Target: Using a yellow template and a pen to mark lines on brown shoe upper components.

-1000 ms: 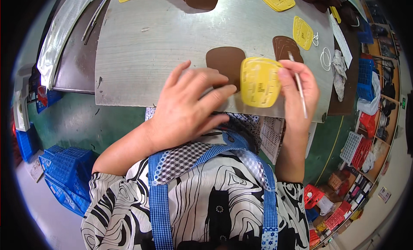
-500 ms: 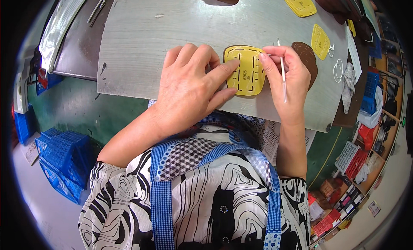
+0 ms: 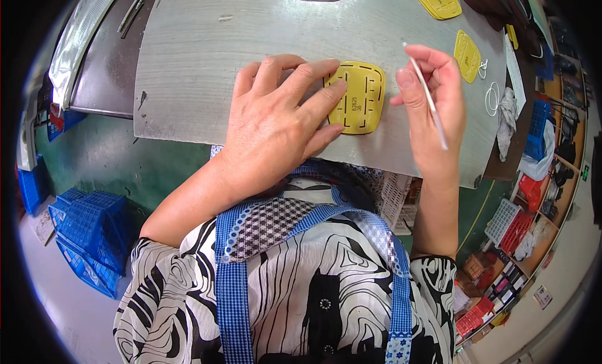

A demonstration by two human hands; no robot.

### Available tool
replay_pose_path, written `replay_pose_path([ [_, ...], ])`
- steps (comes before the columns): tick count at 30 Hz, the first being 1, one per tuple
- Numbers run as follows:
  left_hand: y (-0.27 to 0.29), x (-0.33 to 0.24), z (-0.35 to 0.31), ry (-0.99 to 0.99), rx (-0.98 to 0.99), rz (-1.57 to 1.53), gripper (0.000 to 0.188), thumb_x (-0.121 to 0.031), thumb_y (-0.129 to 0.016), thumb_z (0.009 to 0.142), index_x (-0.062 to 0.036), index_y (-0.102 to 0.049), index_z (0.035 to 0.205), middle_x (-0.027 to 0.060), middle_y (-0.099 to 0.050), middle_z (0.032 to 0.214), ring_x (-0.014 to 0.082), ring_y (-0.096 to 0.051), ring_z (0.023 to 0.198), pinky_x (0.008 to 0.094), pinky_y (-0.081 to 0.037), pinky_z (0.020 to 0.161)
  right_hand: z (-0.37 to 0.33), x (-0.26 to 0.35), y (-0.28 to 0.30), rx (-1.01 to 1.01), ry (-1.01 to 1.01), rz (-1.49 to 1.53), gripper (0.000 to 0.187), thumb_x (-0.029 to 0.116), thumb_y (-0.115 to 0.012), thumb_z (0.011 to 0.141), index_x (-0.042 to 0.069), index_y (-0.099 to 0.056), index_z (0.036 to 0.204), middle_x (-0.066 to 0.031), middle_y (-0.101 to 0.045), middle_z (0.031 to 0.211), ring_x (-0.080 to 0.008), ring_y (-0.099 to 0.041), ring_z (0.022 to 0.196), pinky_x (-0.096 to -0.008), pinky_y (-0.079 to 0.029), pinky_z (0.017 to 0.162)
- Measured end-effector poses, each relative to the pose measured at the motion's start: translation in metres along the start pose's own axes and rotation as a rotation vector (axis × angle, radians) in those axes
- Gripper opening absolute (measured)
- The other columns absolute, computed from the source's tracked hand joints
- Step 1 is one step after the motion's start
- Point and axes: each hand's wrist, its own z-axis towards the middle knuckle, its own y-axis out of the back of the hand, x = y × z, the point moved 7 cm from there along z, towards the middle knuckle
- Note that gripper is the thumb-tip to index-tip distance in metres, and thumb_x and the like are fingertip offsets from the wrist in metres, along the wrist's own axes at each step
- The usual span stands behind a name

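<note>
Our left hand (image 3: 276, 122) pins the slotted yellow plastic template (image 3: 357, 97) flat-fingered; right hand (image 3: 429, 104) pinching a thin white stick (image 3: 426, 94): template may slip if our pressure eases.

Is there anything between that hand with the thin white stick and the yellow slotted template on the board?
Nothing visible. The right hand holds the thin white stick just right of the yellow slotted template, with only bare grey board between. The left hand presses the template's left edge.

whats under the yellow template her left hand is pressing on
The yellow template lies flat on the grey board, left hand fingertips on its left edge. Whatever is beneath it is covered.
</note>
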Motion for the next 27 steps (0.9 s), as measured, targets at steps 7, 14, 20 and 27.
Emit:
replay_pose_path([
  [7, -0.001, 0.0, 0.001, -0.023, 0.024, 0.014, 0.034, -0.031, -0.08, 0.079, -0.0239, -0.074, 0.112, -0.0025, -0.061, 0.139, 0.0274, -0.054, 0.12, 0.0447, -0.042, 0.101, 0.005, 0.017, -0.04, 0.246, 0.27, -0.186, 0.022, 0.021, -0.063, 0.104, 0.003, -0.073, 0.097, -0.011, -0.071, 0.081, -0.0255, -0.068, 0.073, -0.0351, -0.052, 0.067],
  [14, -0.002, -0.001, 0.0, -0.019, 0.008, 0.033, 0.032, -0.032, -0.08, 0.082, -0.0249, -0.075, 0.112, -0.0019, -0.061, 0.137, 0.027, -0.054, 0.12, 0.045, -0.041, 0.102, 0.013, 0.003, -0.025, 0.122, 0.141, -0.307, 0.02, 0.019, -0.06, 0.104, 0.005, -0.071, 0.097, -0.0095, -0.069, 0.075, -0.028, -0.067, 0.07, -0.0384, -0.052, 0.066],
  [20, -0.001, -0.001, 0.001, -0.017, 0.022, 0.054, 0.033, -0.032, -0.079, 0.083, -0.0252, -0.075, 0.115, -0.0016, -0.061, 0.138, 0.0271, -0.054, 0.121, 0.0454, -0.04, 0.105, -0.017, 0.003, 0.002, -0.067, 0.057, -0.44, 0.02, 0.016, -0.057, 0.106, 0.004, -0.07, 0.097, -0.008, -0.063, 0.069, -0.0229, -0.063, 0.064, -0.0365, -0.048, 0.062],
  [27, -0.002, -0.001, 0.001, -0.032, 0.028, 0.059, 0.037, -0.032, -0.079, 0.083, -0.0219, -0.073, 0.118, -0.0004, -0.061, 0.139, 0.0278, -0.054, 0.121, 0.0456, -0.039, 0.107, -0.034, 0.009, 0.007, -0.052, -0.029, -0.224, 0.021, 0.015, -0.058, 0.106, 0.001, -0.069, 0.096, -0.0089, -0.064, 0.076, -0.0218, -0.061, 0.067, -0.0356, -0.048, 0.066],
])
